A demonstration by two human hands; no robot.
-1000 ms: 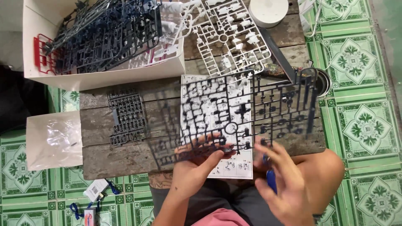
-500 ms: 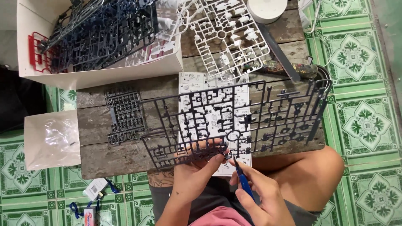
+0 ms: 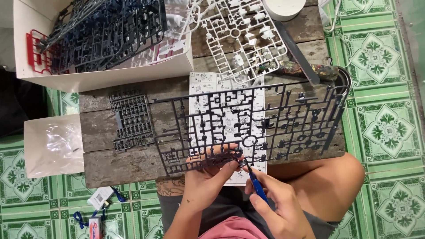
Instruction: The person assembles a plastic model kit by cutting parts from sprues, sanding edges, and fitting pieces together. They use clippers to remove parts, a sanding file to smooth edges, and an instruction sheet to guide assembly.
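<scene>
My left hand (image 3: 208, 179) grips the near edge of a large dark grey model-kit parts frame (image 3: 283, 119), holding it flat over a printed instruction sheet (image 3: 211, 84) on a low wooden table (image 3: 115, 163). My right hand (image 3: 276, 208) holds blue-handled nippers (image 3: 256, 186), their tip touching the frame's near edge beside my left fingers. A smaller dark grey parts frame (image 3: 132, 119) lies on the table to the left.
A white box (image 3: 106, 75) at the back left holds several dark blue, red and white parts frames. A white parts frame (image 3: 241, 37), a knife (image 3: 301, 66) and a white round container (image 3: 283, 6) lie at the back. A clear plastic bag (image 3: 53, 144) hangs off the left edge. Green patterned floor tiles surround the table.
The large frame has shifted left and settled over the sheet. My right hand has moved in from the right, bringing the nippers' tip up to the frame's near edge.
</scene>
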